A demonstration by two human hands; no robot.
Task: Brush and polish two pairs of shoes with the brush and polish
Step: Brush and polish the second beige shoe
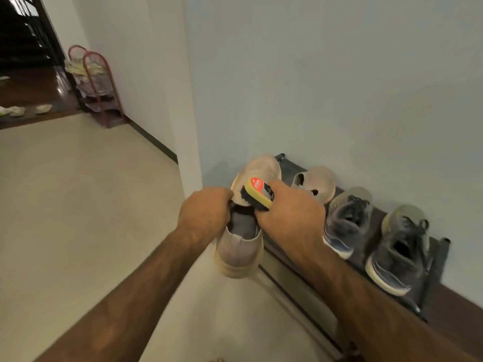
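My left hand point(205, 212) grips a beige slip-on shoe point(241, 248) by its opening and holds it in the air, heel toward me. My right hand point(291, 215) grips a yellow shoe brush point(258, 192) with a red label, its black bristles pressed on the shoe's upper near the toe. The matching beige shoe point(316, 182) lies on the dark shoe rack point(376, 223) by the wall. A pair of dark grey lace-up sneakers stands further right on the rack, one sneaker point(346, 222) close to my right hand and the other point(400, 250) beyond it. No polish is in view.
The rack runs along a pale wall point(326, 87) on the right. Cream floor point(78, 192) spreads to the left. A red wire rack point(98, 87) with footwear stands at the far end of the hall beside a dark doorway.
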